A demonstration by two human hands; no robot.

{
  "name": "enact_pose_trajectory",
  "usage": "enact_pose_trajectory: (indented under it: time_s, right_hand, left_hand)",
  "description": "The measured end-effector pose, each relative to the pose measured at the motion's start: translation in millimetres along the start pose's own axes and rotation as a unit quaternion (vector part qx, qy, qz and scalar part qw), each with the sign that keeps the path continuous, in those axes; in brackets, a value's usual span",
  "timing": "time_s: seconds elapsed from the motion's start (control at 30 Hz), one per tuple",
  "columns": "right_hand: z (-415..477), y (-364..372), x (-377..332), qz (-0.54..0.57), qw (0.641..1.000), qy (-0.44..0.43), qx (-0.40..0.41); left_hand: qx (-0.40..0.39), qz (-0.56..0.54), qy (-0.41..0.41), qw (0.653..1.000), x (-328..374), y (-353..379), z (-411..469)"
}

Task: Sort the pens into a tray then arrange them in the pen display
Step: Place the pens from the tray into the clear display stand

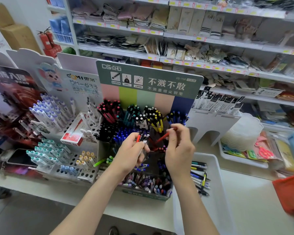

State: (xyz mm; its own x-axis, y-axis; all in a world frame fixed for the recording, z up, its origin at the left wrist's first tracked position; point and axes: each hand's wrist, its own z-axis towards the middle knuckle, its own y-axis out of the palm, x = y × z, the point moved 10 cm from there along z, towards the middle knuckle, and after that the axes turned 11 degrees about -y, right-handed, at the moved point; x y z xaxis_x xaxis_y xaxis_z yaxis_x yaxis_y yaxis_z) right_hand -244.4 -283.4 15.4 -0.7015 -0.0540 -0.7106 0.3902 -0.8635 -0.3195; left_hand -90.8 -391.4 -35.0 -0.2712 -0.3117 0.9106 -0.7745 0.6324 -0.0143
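**Fig. Head view.** The pen display (pixel 148 78), w/ green header card, stands on the worktop (pixel 244 192) at centre. Its clear compartments hold pens grouped by colour. The left hand (pixel 131 150), at 7 o'clock of the display's middle, is curled round a small bundle of pens (pixel 142 137) (red, black, white barrels), tips up. The right hand (pixel 179 150), at 4 o'clock, pinches a single red pen (pixel 162 137) betw. thumb and forefinger. This pen slants down toward 8 o'clock, its lower end over a compartment where red-tipped pens (pixel 159 149) show. A white tray (pixel 217 168) sits just beside the display at its 4 o'clock, w/ loose pens (pixel 199 177) (blue, black, green, one yellow-black) lying across it.

**Step in hand (judged).** Arranging, i.e. dropping the red pen into its like-coloured compartment. To do it well:
- Match barrel colour first.
- Bring the pen nearly upright above the gap before letting go. A slanted entry may snag neighbours or tip into the adjoining blue pens (pixel 124 135).
- Lead w/ the same end as the pens already there.
- Release only once the lower end is inside the walls.
- Hold the bundle clear of the opening.
- Pass one pen at a time from bundle to right hand.

The tray is not yet emptied, so the task is approx. mid-way.
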Motion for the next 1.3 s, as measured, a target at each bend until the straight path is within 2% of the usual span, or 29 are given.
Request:
enact_pose_trajectory:
  time_s: [0.1, 0.17, 0.23, 0.3, 0.37, 0.47, 0.53, 0.63, 0.7, 0.8, 0.87, 0.9, 0.97, 1.13, 1.2, 1.3]
  right_hand:
    - [-21.7, 39.5, 12.0, -0.066, 0.983, -0.037, -0.167]
    - [-31.4, 51.6, 7.4, -0.139, 0.961, -0.099, -0.22]
    - [-31.9, 48.7, 6.2, -0.204, 0.95, -0.119, -0.204]
    - [-28.0, 36.0, 12.6, -0.256, 0.952, -0.084, -0.147]
    - [-29.1, 32.6, 14.0, -0.27, 0.95, -0.077, -0.135]
    - [-35.5, 41.9, 12.9, -0.247, 0.946, -0.104, -0.182]
    - [-34.4, 38.1, 15.5, -0.232, 0.955, -0.083, -0.166]
    - [-26.3, 17.1, 17.2, -0.067, 0.994, 0.015, -0.08]
    - [-20.9, 8.6, 16.6, 0.037, 0.994, 0.092, -0.049]
    - [-19.3, 26.1, 7.0, 0.096, 0.976, 0.127, -0.146]
    - [-21.7, 37.0, 2.4, 0.089, 0.967, 0.118, -0.207]
    - [-20.8, 37.1, 1.7, 0.076, 0.968, 0.11, -0.21]
    - [-16.2, 30.1, 4.7, 0.073, 0.976, 0.109, -0.173]
    - [-4.5, -6.7, 15.9, 0.127, 0.98, 0.152, 0.033]
    - [-3.8, -18.7, 7.3, 0.117, 0.98, 0.135, 0.087]
    - [-7.9, -14.1, -13.4, 0.128, 0.978, 0.111, 0.118]
  left_hand:
    - [0.005, -0.004, 0.005, 1.0, 1.3, 2.1, 0.7]
    - [0.009, -0.007, 0.011, 1.0, 1.0, 2.5, 1.8]
    - [0.018, -0.004, 0.02, 1.0, 1.5, 1.4, 1.4]
    - [0.026, 0.0, 0.024, 0.999, 1.4, 0.8, 0.0]
    - [0.023, -0.001, 0.018, 1.0, -0.8, 2.0, -0.3]
    - [0.008, 0.006, 0.003, 1.0, -5.5, 6.1, 0.4]
    - [0.006, 0.012, -0.007, 1.0, -8.3, 7.1, 0.7]
    - [-0.004, 0.014, -0.031, 0.999, -13.7, 8.3, 1.6]
    - [-0.018, 0.016, -0.044, 0.999, -15.6, 10.4, 1.2]
    - [-0.039, 0.038, -0.037, 0.998, -12.0, 14.9, -1.8]
    - [-0.048, 0.062, -0.024, 0.997, -9.2, 17.6, -3.8]
    - [-0.05, 0.069, -0.021, 0.996, -8.9, 17.7, -3.9]
    - [-0.052, 0.074, -0.025, 0.996, -10.7, 16.3, -2.6]
    - [-0.022, 0.048, -0.03, 0.998, -13.4, 4.3, 0.5]
    - [0.021, 0.029, -0.018, 0.999, -13.5, -7.7, 3.0]
    - [0.142, 0.007, 0.029, 0.989, -10.3, -39.7, 2.7]
